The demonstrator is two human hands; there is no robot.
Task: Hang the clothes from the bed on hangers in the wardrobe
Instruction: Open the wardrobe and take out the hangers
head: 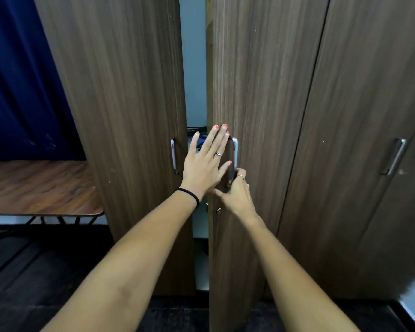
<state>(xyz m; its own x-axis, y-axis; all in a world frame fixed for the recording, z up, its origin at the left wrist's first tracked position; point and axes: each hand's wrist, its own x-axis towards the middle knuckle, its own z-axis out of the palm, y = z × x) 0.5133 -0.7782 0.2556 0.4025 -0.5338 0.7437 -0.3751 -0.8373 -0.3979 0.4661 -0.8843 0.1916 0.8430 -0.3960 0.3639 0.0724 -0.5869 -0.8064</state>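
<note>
Two bare forearms reach up from the bottom edge toward the wardrobe (pixel 261 92), the left one wearing a black hair tie (pixel 189 196) at the wrist. The left hand (pixel 203 164) lies flat with straight, spread fingers against the edge of the wardrobe's right-hand door (pixel 249 80), holding nothing (its nails are orange and one finger carries a ring). Just below it the right hand (pixel 236 194) curls its fingers round the lower end of that door's metal handle (pixel 234 152). This door stands slightly ajar, leaving a narrow gap (pixel 193 68) between it and the left-hand door (pixel 120 92), whose own handle (pixel 173 155) faces the gap. Through the gap something blue and white shows, too little to identify. Further right on the wardrobe, another door bears a long handle (pixel 394 155). Left of the wardrobe stand a wooden table (pixel 38 188) and a dark blue curtain (pixel 22 80).
</note>
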